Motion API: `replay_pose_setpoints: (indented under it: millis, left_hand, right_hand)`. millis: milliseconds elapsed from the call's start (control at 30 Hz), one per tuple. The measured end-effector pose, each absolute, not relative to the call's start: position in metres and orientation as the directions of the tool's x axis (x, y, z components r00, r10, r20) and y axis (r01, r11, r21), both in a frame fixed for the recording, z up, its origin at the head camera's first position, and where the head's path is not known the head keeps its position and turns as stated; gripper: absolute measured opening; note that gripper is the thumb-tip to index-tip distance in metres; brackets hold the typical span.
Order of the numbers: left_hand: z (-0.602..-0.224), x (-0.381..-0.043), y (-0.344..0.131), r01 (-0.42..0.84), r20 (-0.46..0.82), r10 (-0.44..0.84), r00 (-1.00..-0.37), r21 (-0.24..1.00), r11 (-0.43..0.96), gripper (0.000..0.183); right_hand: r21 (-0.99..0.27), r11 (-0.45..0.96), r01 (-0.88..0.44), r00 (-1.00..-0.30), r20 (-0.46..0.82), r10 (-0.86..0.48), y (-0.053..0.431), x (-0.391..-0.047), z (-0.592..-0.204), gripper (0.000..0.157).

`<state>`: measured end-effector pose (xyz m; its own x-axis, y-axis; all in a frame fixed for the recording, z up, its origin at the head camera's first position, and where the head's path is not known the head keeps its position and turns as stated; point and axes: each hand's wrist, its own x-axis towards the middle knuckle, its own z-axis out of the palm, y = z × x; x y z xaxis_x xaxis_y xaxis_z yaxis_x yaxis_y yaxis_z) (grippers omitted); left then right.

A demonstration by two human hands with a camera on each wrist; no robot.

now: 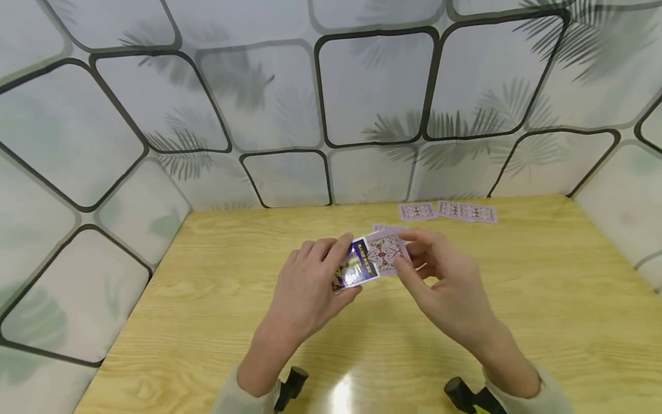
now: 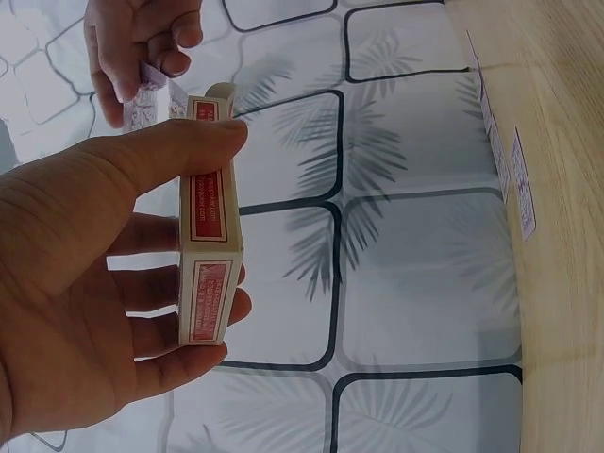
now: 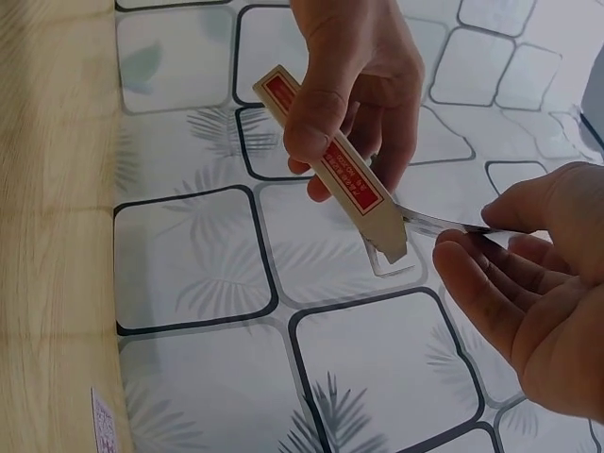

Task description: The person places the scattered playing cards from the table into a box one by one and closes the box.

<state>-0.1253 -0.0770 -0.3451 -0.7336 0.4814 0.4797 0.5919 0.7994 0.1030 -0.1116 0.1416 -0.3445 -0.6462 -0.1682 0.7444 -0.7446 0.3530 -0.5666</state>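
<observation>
My left hand (image 1: 302, 290) grips a card box (image 1: 354, 270), blue and yellow on its upper face in the head view. Cream sides with red printed panels show on the box (image 2: 209, 212) in the left wrist view. From its right end sticks a playing card (image 1: 384, 253) with a floral purple-and-white back. My right hand (image 1: 452, 282) pinches the outer end of that card between thumb and fingers. In the right wrist view the card (image 3: 439, 224) is seen edge-on, slightly bent, beside the raised box flap (image 3: 392, 262). Both hands are above the table.
On the wooden table (image 1: 233, 259), a face-down card (image 1: 416, 211) lies near the back edge. To its right is a row of overlapping cards (image 1: 465, 211). Another card (image 1: 383, 227) is partly hidden behind the held one. A patterned fabric wall (image 1: 372, 92) encloses the back and sides.
</observation>
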Motion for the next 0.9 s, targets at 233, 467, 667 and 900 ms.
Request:
replay_pose_setpoints:
  millis: [233,467,667,900]
  left_hand:
    - [-0.3444,-0.1255,-0.0771,0.604,0.495,0.49,-0.718,0.092,0.792,0.08]
    - [-0.344,-0.1257,-0.0765,0.605,0.492,0.491,-0.719,0.095,0.79,0.079]
    - [-0.3432,-0.1254,-0.0756,0.605,0.492,0.486,-0.722,0.11,0.788,0.077]
    - [-0.3431,-0.1246,-0.0753,0.608,0.496,0.486,-0.719,0.11,0.787,0.077]
  right_hand:
    - [-0.561,0.366,-0.742,-0.65,0.736,-0.189,0.1377,-0.1105,-0.3443,0.042]
    - [-0.555,0.358,-0.751,-0.642,0.741,-0.197,0.1359,-0.109,-0.3451,0.041]
    - [-0.563,0.364,-0.742,-0.654,0.728,-0.208,0.1358,-0.109,-0.3461,0.039]
    - [-0.542,0.363,-0.758,-0.634,0.745,-0.21,0.1332,-0.108,-0.3472,0.042]
